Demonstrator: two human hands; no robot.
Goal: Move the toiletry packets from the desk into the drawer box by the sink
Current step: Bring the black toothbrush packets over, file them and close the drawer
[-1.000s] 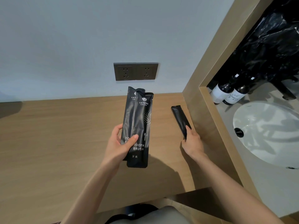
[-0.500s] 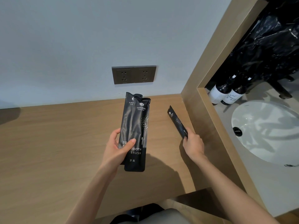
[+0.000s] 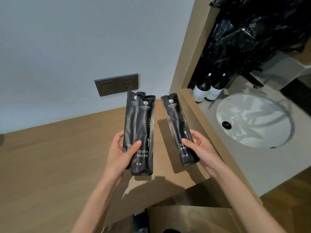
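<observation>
My left hand (image 3: pixel 120 153) grips two overlapping black toothbrush packets (image 3: pixel 140 125) by their lower part, held upright above the wooden desk (image 3: pixel 50 158). A third black toothbrush packet (image 3: pixel 176 121) is in my right hand (image 3: pixel 200 148), lifted off the desk and tilted slightly left at the top. The two hands are side by side with a gap between the packets. No drawer box is in view.
A dark double wall socket (image 3: pixel 117 84) sits above the desk. A wooden partition (image 3: pixel 185 68) divides the desk from the grey counter with a white sink (image 3: pixel 255 120). Two dark bottles (image 3: pixel 207 88) and a black plastic bag (image 3: pixel 255 31) stand behind the sink.
My right hand has picked the third packet up off the desk by the partition and brought it upright, near the packets in my left hand. The view has tilted and come closer.
</observation>
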